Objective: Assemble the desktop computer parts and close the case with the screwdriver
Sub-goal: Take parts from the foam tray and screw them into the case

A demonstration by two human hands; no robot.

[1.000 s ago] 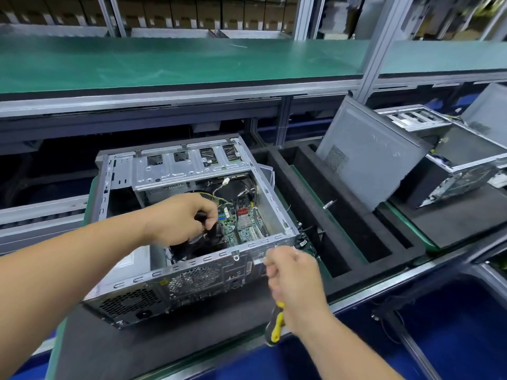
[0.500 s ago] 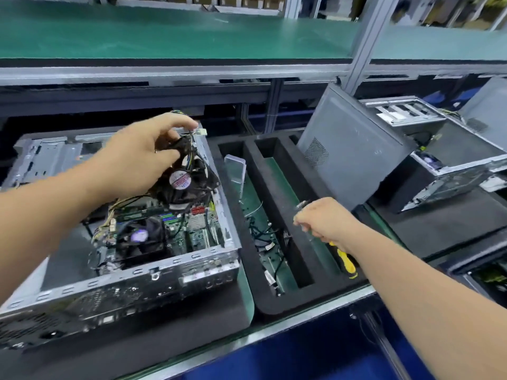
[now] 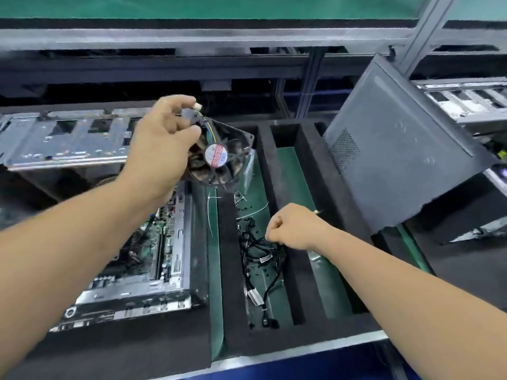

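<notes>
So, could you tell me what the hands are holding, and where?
Left hand grips the fan by its upper-left frame edge. Right hand's hold cannot be told.

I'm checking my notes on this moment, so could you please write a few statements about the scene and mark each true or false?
1. The left hand holds a black fan in the air. True.
2. The fan sits bolted inside the computer case. False: it is lifted clear, over the case's right edge.
3. The right hand lies flat and open. False: its fingers are curled, over the foam tray.
4. Loose black cables lie in a tray slot. True.
5. A grey side panel leans tilted at right. True.
</notes>
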